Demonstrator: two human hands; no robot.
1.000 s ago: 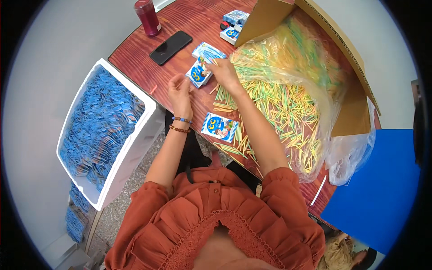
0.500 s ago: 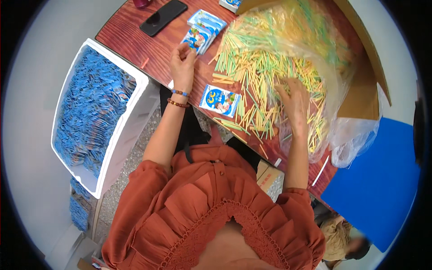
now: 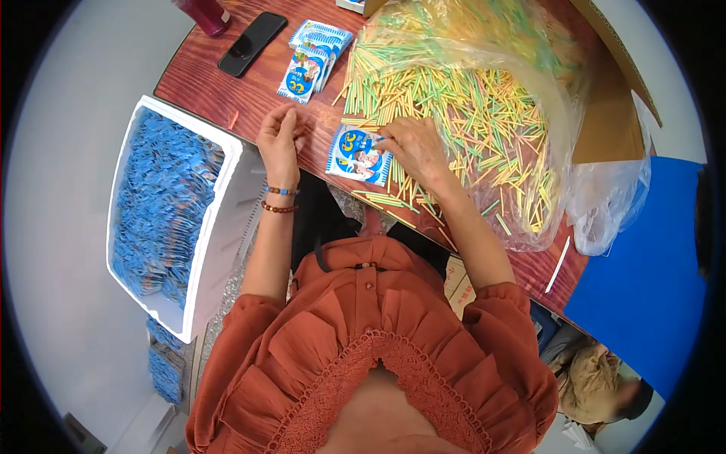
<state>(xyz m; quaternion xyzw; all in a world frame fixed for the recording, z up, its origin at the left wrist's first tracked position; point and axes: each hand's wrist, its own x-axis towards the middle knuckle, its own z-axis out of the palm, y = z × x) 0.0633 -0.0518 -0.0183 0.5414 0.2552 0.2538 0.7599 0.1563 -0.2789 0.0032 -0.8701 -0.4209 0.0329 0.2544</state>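
A small blue-and-white printed packet (image 3: 352, 156) lies flat near the table's front edge. My right hand (image 3: 417, 153) is closed at the packet's right edge, thumb and fingertips pinched together there; whether a stick is also between them is hidden. Just left of the packet, over the table edge, is my left hand (image 3: 281, 144), its fingers loosely bent with nothing visible in them. Beyond it lies an overlapping stack of similar packets (image 3: 321, 45). Thin yellow, green and pink sticks (image 3: 461, 121) spread in a heap right of the packet, partly under a clear plastic bag (image 3: 522, 60).
A white foam box (image 3: 193, 295) full of blue packets stands at left. A black phone (image 3: 252, 44) and a dark red bottle (image 3: 208, 17) are at the far left. Cardboard (image 3: 616, 136), a crumpled clear bag (image 3: 605, 204) and a blue panel (image 3: 639, 280) are at right. Someone sits lower right.
My right hand has left the stick heap and moved left to the single packet. My left hand has drawn back from the packet stack. The whole view has turned a little.
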